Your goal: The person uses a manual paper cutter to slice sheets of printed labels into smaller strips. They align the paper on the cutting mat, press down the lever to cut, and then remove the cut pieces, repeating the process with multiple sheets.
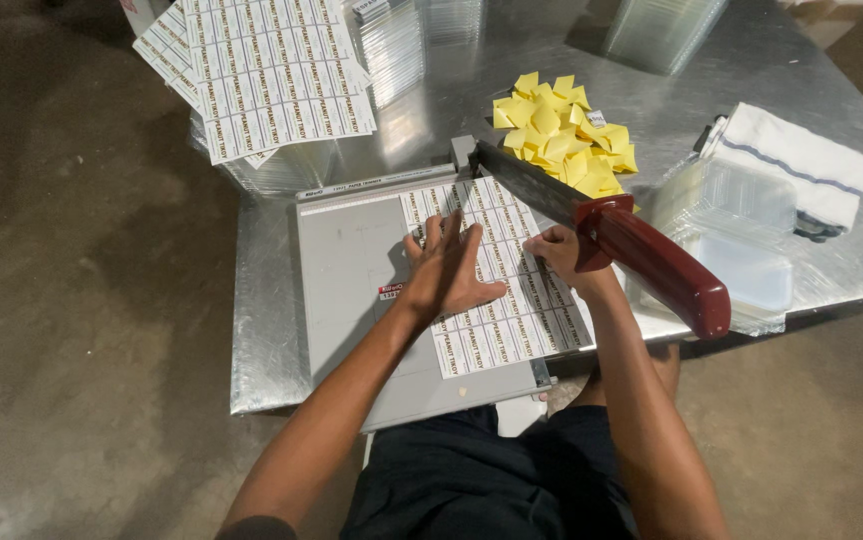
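A grey paper cutter (351, 270) lies on a metal table (271, 340). Across its bed lies a white sheet of printed labels (496, 330). My left hand (446, 270) presses flat on that sheet with fingers spread. My right hand (563, 255) rests on the sheet's right part, beside the blade, fingers curled with fingertips on the paper. The cutter's blade arm (531, 185) is raised, and its dark red handle (661, 265) hangs above and to the right of my right hand.
A pile of small yellow paper pieces (561, 135) lies behind the cutter. More label sheets (271, 70) rest on stacked clear containers at the back left. Clear plastic lids (731, 230) and a folded white cloth (801, 165) sit at right. Concrete floor lies to the left.
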